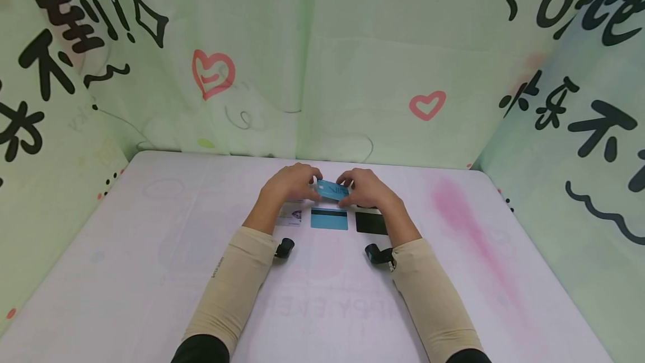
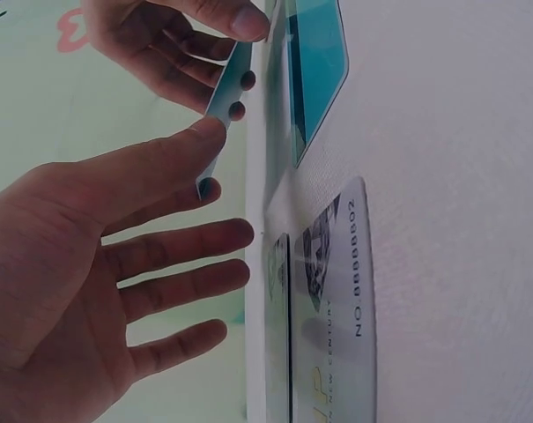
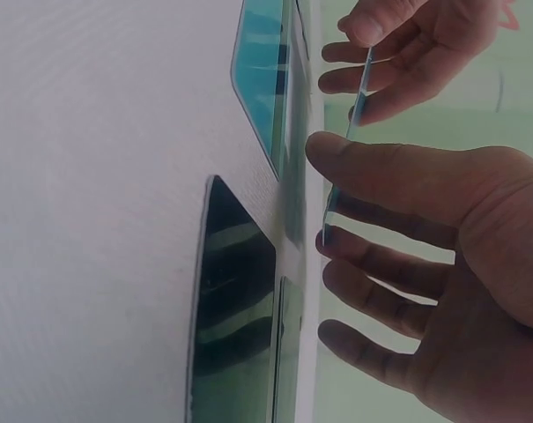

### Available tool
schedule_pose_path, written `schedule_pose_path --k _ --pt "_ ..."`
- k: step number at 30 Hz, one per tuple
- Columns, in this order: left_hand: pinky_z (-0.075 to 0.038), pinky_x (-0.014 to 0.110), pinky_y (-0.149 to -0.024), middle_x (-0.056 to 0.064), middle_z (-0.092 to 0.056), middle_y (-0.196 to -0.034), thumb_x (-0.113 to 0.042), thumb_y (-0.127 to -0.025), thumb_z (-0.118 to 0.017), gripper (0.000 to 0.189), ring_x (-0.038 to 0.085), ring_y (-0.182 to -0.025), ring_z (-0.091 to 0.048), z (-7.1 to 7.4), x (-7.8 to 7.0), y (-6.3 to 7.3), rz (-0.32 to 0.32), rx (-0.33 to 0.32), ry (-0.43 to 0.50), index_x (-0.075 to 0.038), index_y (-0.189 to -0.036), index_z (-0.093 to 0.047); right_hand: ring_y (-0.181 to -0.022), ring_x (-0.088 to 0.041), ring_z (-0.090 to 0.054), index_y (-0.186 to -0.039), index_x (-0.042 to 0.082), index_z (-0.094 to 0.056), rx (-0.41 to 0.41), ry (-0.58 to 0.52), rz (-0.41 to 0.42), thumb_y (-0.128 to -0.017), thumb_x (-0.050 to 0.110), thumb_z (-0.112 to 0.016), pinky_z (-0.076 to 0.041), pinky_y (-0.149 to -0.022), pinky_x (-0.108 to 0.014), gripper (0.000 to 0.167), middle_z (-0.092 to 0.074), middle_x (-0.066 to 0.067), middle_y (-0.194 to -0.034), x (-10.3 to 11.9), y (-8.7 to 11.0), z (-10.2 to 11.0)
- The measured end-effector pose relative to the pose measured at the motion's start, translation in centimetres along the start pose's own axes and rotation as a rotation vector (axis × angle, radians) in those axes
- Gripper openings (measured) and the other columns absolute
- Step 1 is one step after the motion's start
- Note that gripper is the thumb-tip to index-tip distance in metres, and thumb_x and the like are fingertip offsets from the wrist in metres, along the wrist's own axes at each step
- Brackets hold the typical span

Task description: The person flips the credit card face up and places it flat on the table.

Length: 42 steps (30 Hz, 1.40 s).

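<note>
Between both hands, a light-blue plastic card (image 1: 331, 189) is held up off the table. My left hand (image 1: 293, 182) pinches its left end between thumb and index finger, while the other fingers spread loosely. My right hand (image 1: 371, 188) pinches the right end with thumb and fingers. Just below it on the table lies a blue card with a black stripe (image 1: 329, 219). To its left is a white printed card (image 2: 336, 300), partly under my left arm in the head view. A dark card (image 3: 235, 300) lies to the right, partly covered by my right arm.
Behind the front row, the edges of more cards (image 2: 277, 326) show beside the white one, mostly hidden by the hands. The white table (image 1: 322, 307) has a pink smear (image 1: 473, 234) on the right. A pale green curtain (image 1: 353, 71) with drawings rises at its far edge.
</note>
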<state>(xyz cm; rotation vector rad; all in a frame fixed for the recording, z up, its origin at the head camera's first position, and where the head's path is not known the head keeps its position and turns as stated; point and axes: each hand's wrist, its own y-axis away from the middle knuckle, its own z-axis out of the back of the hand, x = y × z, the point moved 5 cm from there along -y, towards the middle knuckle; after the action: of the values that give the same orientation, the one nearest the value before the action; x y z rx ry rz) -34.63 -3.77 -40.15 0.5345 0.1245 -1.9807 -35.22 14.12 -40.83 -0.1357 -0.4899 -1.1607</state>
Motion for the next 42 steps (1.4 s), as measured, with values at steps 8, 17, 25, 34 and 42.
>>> schedule_pose_path --k 8,17,25,34,42 --pt "-0.049 0.047 -0.107 0.008 -0.068 -0.132 -0.038 -0.092 -0.079 0.056 0.024 -0.121 -0.062 -0.08 0.2 0.03 0.019 0.008 -0.04 -0.016 -0.141 -0.064 -0.114 -0.03 -0.061 -0.133 0.008 -0.069 0.005 0.009 0.008 -0.083 0.022 -0.087 -0.052 -0.102 -0.047 0.055 -0.068 -0.015 -0.127 -0.11 -0.14 -0.04" --pt "-0.04 0.053 -0.117 0.007 -0.062 -0.145 -0.04 -0.092 -0.079 0.058 0.026 -0.134 -0.056 -0.25 0.31 0.05 0.042 0.014 -0.082 -0.017 -0.143 -0.063 -0.117 -0.033 -0.061 -0.135 0.006 -0.067 0.027 0.025 0.014 -0.086 0.02 -0.084 -0.051 -0.105 -0.048 0.054 -0.067 -0.016 -0.129 -0.08 -0.17 -0.33" --pt "-0.042 0.054 -0.115 0.009 -0.059 -0.144 -0.04 -0.092 -0.079 0.057 0.028 -0.131 -0.057 -0.43 0.26 0.04 0.052 0.02 -0.129 -0.018 -0.142 -0.064 -0.116 -0.032 -0.06 -0.136 0.006 -0.067 0.034 0.018 -0.008 -0.086 0.018 -0.084 -0.051 -0.105 -0.047 0.054 -0.067 -0.016 -0.131 -0.06 -0.17 -0.51" --pt "-0.041 0.054 -0.116 0.008 -0.06 -0.139 -0.038 -0.091 -0.081 0.057 0.027 -0.128 -0.057 -0.55 0.11 0.01 0.061 0.031 -0.123 -0.016 -0.141 -0.066 -0.115 -0.03 -0.058 -0.136 0.006 -0.067 0.037 0.015 -0.015 -0.086 0.016 -0.084 -0.051 -0.105 -0.047 0.054 -0.066 -0.016 -0.131 -0.09 -0.25 -0.59" --pt "-0.042 0.054 -0.114 0.009 -0.06 -0.134 -0.038 -0.089 -0.082 0.055 0.027 -0.123 -0.057 -0.69 -0.01 0.04 0.057 0.029 -0.136 -0.015 -0.137 -0.068 -0.115 -0.03 -0.058 -0.136 0.006 -0.067 0.034 0.019 -0.013 -0.085 0.015 -0.084 -0.05 -0.106 -0.047 0.054 -0.067 -0.017 -0.131 -0.06 -0.3 -0.64"
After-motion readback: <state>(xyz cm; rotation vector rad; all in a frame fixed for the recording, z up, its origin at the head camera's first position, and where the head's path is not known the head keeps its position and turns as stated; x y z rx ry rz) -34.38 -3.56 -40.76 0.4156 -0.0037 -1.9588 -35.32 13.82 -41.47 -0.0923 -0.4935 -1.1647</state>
